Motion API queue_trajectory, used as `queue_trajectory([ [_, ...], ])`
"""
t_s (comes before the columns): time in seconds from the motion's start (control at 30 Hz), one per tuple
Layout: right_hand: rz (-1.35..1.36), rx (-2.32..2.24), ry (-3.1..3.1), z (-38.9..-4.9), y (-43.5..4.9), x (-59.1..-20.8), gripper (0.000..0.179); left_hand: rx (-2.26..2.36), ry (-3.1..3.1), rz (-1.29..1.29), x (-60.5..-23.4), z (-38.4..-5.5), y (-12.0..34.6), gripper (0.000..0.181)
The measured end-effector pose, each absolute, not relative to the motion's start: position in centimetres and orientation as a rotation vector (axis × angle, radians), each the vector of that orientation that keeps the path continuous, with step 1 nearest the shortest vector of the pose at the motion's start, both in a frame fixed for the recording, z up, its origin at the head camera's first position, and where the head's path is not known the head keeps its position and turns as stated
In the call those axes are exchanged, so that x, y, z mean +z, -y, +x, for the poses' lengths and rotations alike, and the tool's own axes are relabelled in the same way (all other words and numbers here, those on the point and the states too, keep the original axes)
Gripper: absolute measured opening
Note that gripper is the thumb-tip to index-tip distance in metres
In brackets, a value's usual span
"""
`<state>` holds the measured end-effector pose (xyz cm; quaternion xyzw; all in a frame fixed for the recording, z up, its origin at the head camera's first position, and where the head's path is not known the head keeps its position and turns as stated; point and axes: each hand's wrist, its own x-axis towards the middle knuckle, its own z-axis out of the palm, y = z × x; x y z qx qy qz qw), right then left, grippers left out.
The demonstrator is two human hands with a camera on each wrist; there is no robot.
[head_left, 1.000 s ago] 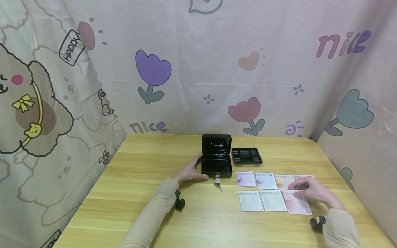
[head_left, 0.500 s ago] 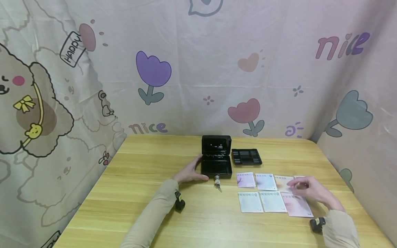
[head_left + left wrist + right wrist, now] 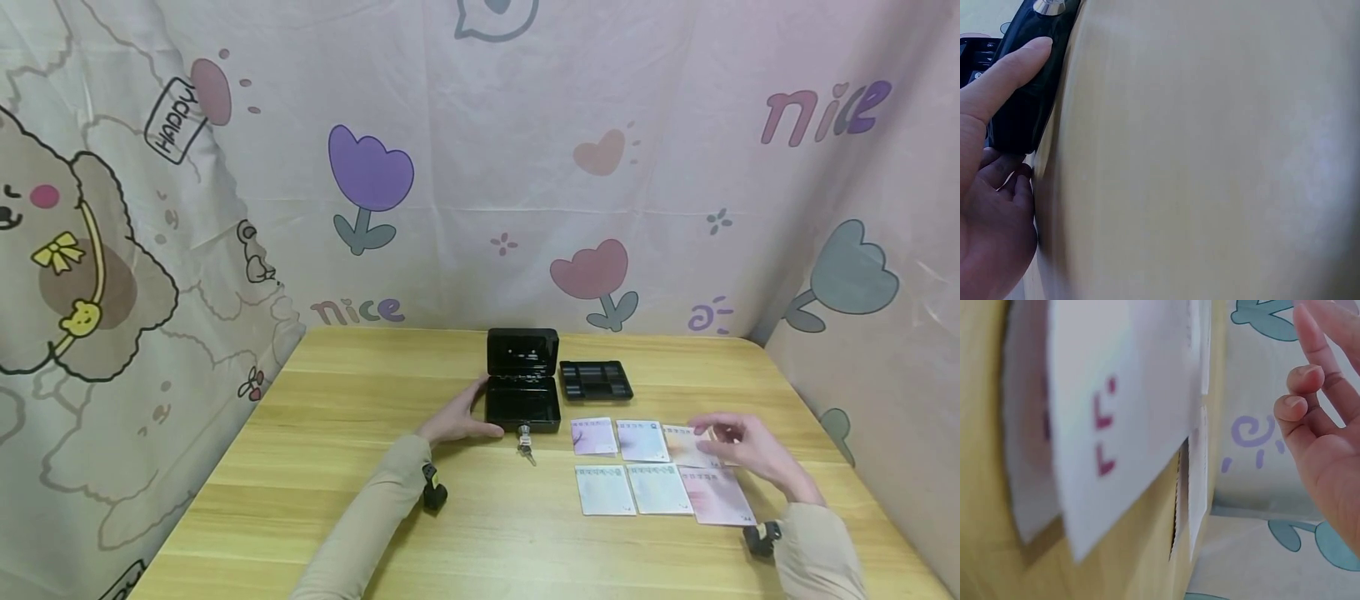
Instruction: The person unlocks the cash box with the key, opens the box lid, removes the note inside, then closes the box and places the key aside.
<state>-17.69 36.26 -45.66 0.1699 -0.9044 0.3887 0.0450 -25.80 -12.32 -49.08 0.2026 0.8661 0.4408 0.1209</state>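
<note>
My left hand [image 3: 457, 417] grips the near-left corner of a black cash box [image 3: 523, 404], lid raised. In the left wrist view, the thumb [image 3: 1029, 59] presses its front and the other fingers lie at its side. A key ring with keys [image 3: 527, 450] hangs from the front lock. My right hand [image 3: 750, 450] hovers over the right end of two rows of banknotes, fingers loosely bent, nothing seen between them. Its fingertips overlap an orange-tinted banknote [image 3: 684, 442] in the head view. A pink banknote [image 3: 716, 500] lies just below the hand, its edges lifted in the right wrist view.
A black compartment tray [image 3: 597, 381] lies right of the cash box. Left of the right hand are a purple banknote [image 3: 593, 437], a blue banknote [image 3: 642, 442] and two pale green banknotes [image 3: 604, 490]. A printed cloth [image 3: 450, 167] hangs behind the wooden table [image 3: 360, 367].
My right hand has shifted slightly up, off the pink banknote toward the upper row, and now covers the far-right banknote in the head view. The left hand stays on the cash box.
</note>
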Motion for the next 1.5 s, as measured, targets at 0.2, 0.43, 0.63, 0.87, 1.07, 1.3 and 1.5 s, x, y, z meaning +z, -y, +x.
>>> queue_trajectory([
  [0.2, 0.513, 1.133, 2.709, -18.2, -35.4, -45.2, 0.03, 1.294, -2.525, 0.586, -49.0, -25.7, 12.3, 0.112],
  [0.43, 0.48, 1.1, 2.734, -18.9, -34.2, -44.4, 0.034, 1.272, -2.532, 0.582, -48.9, -25.7, 12.3, 0.113],
  [0.63, 0.529, 1.129, 2.698, -19.4, -33.1, -43.8, 0.034, 1.277, -2.524, 0.56, -49.1, -25.8, 12.4, 0.112],
  [0.87, 0.553, 1.141, 2.675, -20.6, -31.9, -43.0, 0.033, 1.277, -2.523, 0.577, -49.1, -25.8, 12.4, 0.113],
  [1.07, 0.599, 1.145, 2.662, -21.5, -30.9, -42.0, 0.034, 1.264, -2.532, 0.56, -48.9, -25.7, 12.4, 0.112],
  [1.3, 0.557, 1.149, 2.733, -23.0, -30.1, -41.4, 0.038, 1.272, -2.527, 0.567, -48.9, -25.8, 12.3, 0.111],
  [1.5, 0.571, 1.177, 2.749, -24.3, -29.7, -41.5, 0.037, 1.266, -2.527, 0.558, -49.0, -25.8, 12.3, 0.111],
])
